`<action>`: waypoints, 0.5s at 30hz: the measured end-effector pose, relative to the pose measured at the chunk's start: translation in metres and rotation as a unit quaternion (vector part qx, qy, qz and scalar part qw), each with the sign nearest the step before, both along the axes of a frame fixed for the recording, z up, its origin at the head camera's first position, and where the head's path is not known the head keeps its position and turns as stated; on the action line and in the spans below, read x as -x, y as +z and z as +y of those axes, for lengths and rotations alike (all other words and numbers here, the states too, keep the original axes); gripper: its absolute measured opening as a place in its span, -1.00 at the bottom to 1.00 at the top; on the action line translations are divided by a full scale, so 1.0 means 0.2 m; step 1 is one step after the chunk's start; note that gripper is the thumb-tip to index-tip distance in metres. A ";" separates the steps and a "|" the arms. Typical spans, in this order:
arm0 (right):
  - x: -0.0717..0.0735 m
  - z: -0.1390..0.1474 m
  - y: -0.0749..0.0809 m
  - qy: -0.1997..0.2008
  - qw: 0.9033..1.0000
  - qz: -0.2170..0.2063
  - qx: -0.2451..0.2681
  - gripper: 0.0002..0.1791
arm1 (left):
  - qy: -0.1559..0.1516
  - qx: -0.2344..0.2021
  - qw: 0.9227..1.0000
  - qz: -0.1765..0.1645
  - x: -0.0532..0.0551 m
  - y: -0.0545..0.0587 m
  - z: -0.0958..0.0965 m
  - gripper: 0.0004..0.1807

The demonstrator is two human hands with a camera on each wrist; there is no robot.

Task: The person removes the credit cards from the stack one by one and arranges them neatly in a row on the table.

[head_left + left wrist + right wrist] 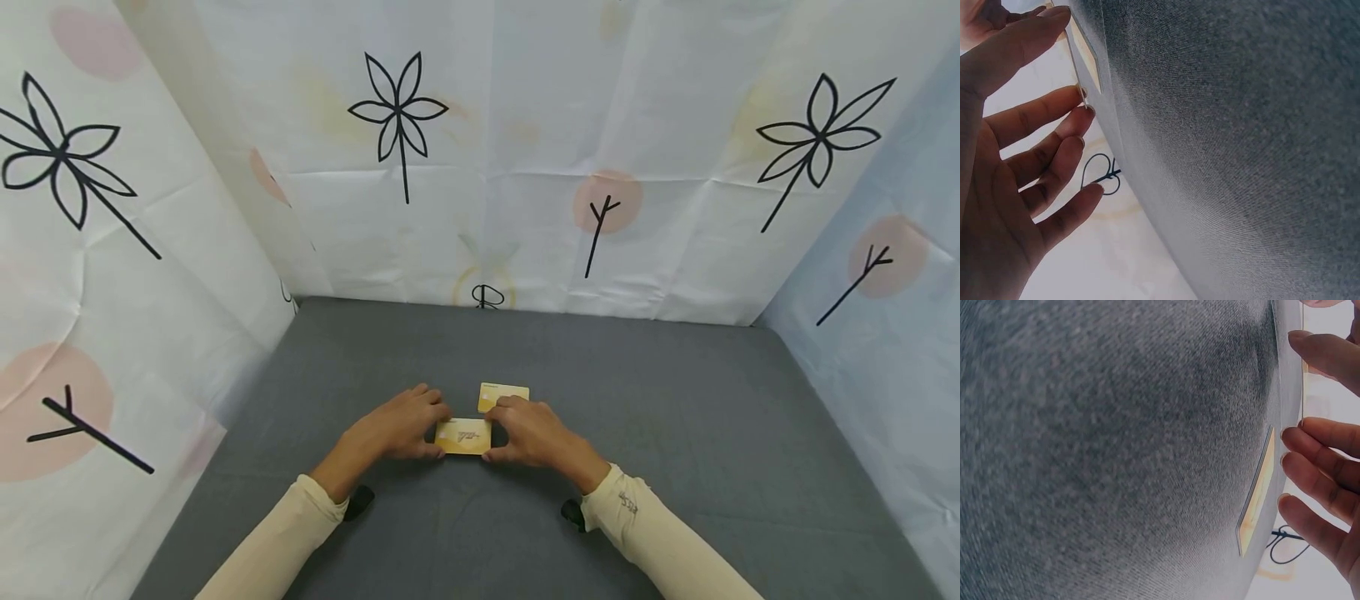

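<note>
A yellow plastic card [463, 437], with a thin dark design on its face, is held between both hands just above the grey cloth. My left hand [408, 423] pinches its left end, thumb at the near corner and fingertips at the far one. At the right end my right hand [531, 435] grips it the same way. The left wrist view catches the held card edge-on, between thumb and fingertips [1087, 110]. A second yellow card [495, 392] lies flat just beyond, partly covered by the right fingers; it also shows in the right wrist view, the lying card [1256, 495] resting on the cloth.
Grey cloth [637, 375] covers the table around the hands. White curtains [480, 108] printed with black flowers and pink circles enclose the back, left and right sides. Dark wrist devices [360, 502] sit below both cream sleeves [273, 533].
</note>
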State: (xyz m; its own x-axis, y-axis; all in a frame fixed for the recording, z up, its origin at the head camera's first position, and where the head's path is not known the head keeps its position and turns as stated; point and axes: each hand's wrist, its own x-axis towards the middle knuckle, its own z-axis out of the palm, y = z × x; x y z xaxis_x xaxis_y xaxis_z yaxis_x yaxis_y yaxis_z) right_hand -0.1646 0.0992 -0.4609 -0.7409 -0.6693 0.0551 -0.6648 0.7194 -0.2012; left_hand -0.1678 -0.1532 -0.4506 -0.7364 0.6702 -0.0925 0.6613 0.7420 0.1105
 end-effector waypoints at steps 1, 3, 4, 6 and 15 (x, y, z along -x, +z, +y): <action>0.00 0.00 0.00 0.000 1.000 0.002 0.000 -0.43 | -0.001 -0.001 1.000 0.002 0.00 0.00 0.00 -0.48; 0.00 0.00 0.00 -0.001 1.000 0.007 -0.001 -0.43 | -0.002 0.000 1.000 0.005 0.00 0.01 0.00 -0.48; 0.00 -0.01 0.01 -0.001 1.000 0.009 -0.001 -0.42 | -0.003 0.000 1.000 0.005 0.00 0.01 0.00 -0.48; 0.00 -0.01 0.01 -0.003 1.000 0.010 0.000 -0.42 | -0.002 0.001 1.000 0.005 0.01 0.01 0.00 -0.49; 0.00 -0.02 -0.02 -0.004 1.000 0.003 0.003 -0.42 | 0.002 0.007 1.000 0.002 0.00 0.00 -0.01 -0.49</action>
